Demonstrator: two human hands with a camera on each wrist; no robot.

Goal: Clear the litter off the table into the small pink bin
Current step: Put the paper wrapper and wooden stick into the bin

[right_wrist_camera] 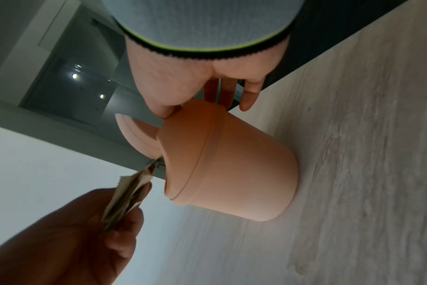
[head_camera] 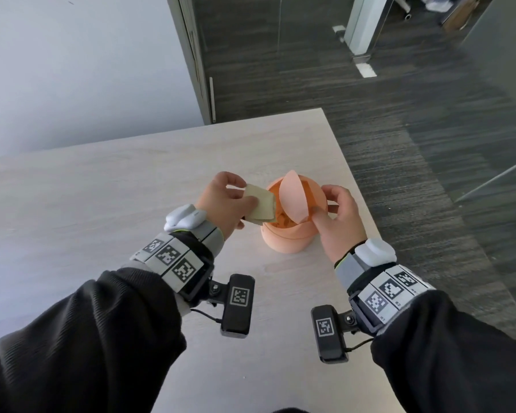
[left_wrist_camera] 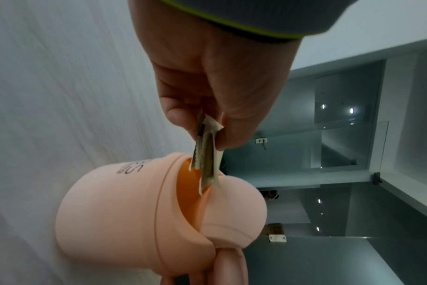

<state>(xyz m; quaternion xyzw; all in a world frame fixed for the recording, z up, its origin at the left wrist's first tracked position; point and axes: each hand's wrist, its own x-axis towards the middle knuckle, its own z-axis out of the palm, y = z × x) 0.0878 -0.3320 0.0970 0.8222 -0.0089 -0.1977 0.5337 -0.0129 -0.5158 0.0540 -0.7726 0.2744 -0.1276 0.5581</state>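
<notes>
The small pink bin (head_camera: pixel 283 236) (left_wrist_camera: pixel 124 216) (right_wrist_camera: pixel 237 173) stands on the pale wooden table (head_camera: pixel 102 189) near its right edge, its swing lid (head_camera: pixel 292 198) tipped up on edge. My left hand (head_camera: pixel 233 201) pinches a flat beige wrapper (head_camera: pixel 261 207) (left_wrist_camera: pixel 207 154) (right_wrist_camera: pixel 127 196) between thumb and fingers, with the wrapper's lower end at the bin's opening. My right hand (head_camera: pixel 337 216) (right_wrist_camera: pixel 183 92) rests on the bin's right rim, the thumb pressing the lid's edge down and the fingers curled behind. Orange scraps lie inside the bin.
The table's right edge (head_camera: pixel 352 180) runs just past the bin, with dark carpet (head_camera: pixel 429 144) beyond it. A grey wall (head_camera: pixel 72 70) and a glass door frame (head_camera: pixel 197 70) stand behind the table.
</notes>
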